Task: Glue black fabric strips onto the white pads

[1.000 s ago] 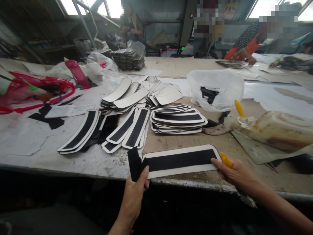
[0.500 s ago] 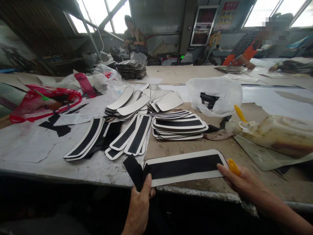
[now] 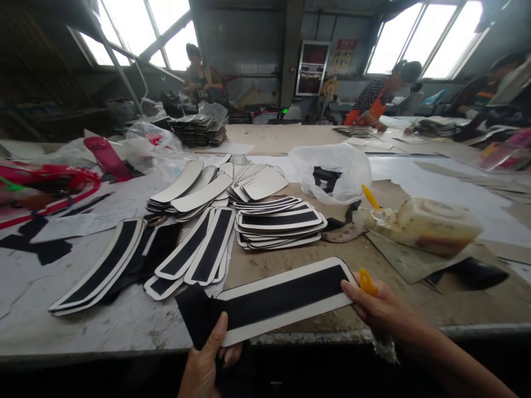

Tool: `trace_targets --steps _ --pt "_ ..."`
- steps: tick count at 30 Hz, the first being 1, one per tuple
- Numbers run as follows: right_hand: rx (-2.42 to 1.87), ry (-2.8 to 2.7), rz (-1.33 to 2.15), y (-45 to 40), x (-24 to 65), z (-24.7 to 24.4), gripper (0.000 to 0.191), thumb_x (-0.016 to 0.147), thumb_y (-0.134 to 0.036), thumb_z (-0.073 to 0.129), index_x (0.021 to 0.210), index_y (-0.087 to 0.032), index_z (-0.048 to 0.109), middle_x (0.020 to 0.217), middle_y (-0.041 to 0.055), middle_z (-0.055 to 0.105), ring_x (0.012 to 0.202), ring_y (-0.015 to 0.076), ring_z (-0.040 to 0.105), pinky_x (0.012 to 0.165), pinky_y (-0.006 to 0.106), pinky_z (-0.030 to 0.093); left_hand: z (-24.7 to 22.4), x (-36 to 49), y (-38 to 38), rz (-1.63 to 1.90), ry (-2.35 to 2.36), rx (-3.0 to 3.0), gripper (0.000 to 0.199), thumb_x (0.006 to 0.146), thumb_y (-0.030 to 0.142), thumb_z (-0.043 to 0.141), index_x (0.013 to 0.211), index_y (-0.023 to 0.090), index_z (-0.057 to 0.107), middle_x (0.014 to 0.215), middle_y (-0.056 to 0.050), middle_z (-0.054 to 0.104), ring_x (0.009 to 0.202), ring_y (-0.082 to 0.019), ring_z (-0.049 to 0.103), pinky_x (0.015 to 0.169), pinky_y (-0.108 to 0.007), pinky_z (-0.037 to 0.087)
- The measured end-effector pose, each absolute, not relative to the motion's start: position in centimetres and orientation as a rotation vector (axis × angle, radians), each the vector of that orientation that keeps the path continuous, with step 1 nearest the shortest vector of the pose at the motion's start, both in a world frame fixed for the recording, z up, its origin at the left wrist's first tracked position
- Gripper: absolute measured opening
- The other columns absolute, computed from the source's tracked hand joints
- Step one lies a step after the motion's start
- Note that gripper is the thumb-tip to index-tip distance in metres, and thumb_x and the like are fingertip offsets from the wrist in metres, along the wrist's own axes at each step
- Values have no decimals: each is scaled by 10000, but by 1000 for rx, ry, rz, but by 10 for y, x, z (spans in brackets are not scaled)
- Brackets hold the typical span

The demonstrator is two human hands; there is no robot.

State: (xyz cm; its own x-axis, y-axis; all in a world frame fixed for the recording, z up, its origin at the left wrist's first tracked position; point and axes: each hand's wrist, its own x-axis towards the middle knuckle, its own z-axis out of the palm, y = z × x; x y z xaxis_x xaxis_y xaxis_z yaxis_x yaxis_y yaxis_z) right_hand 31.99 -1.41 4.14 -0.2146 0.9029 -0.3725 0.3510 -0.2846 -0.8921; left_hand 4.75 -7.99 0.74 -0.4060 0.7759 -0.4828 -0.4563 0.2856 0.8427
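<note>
My left hand (image 3: 205,359) is closed on the left end of a long white panel (image 3: 290,319), thumb on top. Along the panel's middle runs a black fabric strip (image 3: 282,296), whose loose end folds over and sticks out to the left by my thumb. At the panel's right end, my right hand (image 3: 381,309) pinches the corner. That hand also holds a brush with a yellow handle (image 3: 367,282); its frayed bristles hang below the palm. The panel is tilted above the table's front edge.
Behind the panel lie stacked panels with black strips (image 3: 280,215) and plain white panels (image 3: 203,190). To the right, a stained plastic container (image 3: 440,226) has another yellow handle in its mouth. A plastic bag (image 3: 352,166) holds black pieces. Several people work at the back.
The view has swung right, so the table things sit further left. Both hands keep their hold on the panel, which slants slightly more, right end higher.
</note>
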Motion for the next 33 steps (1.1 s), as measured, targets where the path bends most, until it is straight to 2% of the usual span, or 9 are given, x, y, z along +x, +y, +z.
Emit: trace_targets --steps 5,10,15,17,21,24,27,29,33 --pt "-1349 -1143 1850 -15 317 46 467 813 -571 528 602 -194 350 435 -96 274 413 55 177 401 199 142 3 45 -81 1356 1267 63 264 664 387 746 677 190 571 468 41 476 408 -117 469 424 -240 426" --pt "-1411 -1111 1799 -5 305 47 462 746 -574 619 672 -200 357 468 -98 330 423 43 180 389 171 134 -1 39 -79 1369 1228 -27 239 676 315 755 712 150 586 482 31 494 435 -119 511 440 -224 443" --pt "-1389 -1112 1803 4 294 45 428 786 -547 598 700 -198 365 477 -95 344 433 43 182 399 168 129 0 27 -76 1350 1199 -119 183 749 272 693 740 112 606 487 9 514 449 -120 530 450 -219 461" --pt "-1329 -1110 1857 7 291 45 411 800 -529 594 709 -198 367 487 -94 339 442 45 183 409 171 136 2 24 -74 1359 1131 -176 157 779 243 659 834 100 627 493 10 524 431 -121 525 434 -217 459" --pt "-1234 -1115 1943 13 286 45 422 810 -534 577 679 -191 369 497 -84 334 460 56 188 424 181 177 3 20 -72 1341 1022 -274 269 791 235 644 1021 101 607 656 -33 622 478 -128 552 478 -243 496" --pt "-1327 -1153 1878 16 284 43 429 804 -548 573 670 -186 384 505 -77 343 462 59 192 420 178 187 1 14 -70 1414 970 -254 194 766 298 679 806 121 610 543 18 526 446 -95 494 486 -225 473" --pt "-1488 -1179 1804 22 287 35 429 751 -568 623 708 -196 412 531 -69 378 473 67 233 415 173 218 -3 4 -68 1489 793 -209 381 754 430 664 575 150 477 459 67 353 403 -56 372 423 -189 377" --pt "-1557 -1193 1792 26 290 29 442 726 -587 634 711 -203 417 536 -64 388 478 75 259 415 180 251 -5 -3 -69 1513 692 -215 405 747 484 650 602 145 482 470 76 313 409 -44 323 407 -169 313" --pt "-1643 -1191 1781 32 290 25 475 705 -625 625 681 -207 400 529 -59 393 476 82 282 416 193 285 -7 -11 -70 1570 640 -157 420 685 503 705 833 139 557 523 85 333 449 -33 308 433 -148 280"
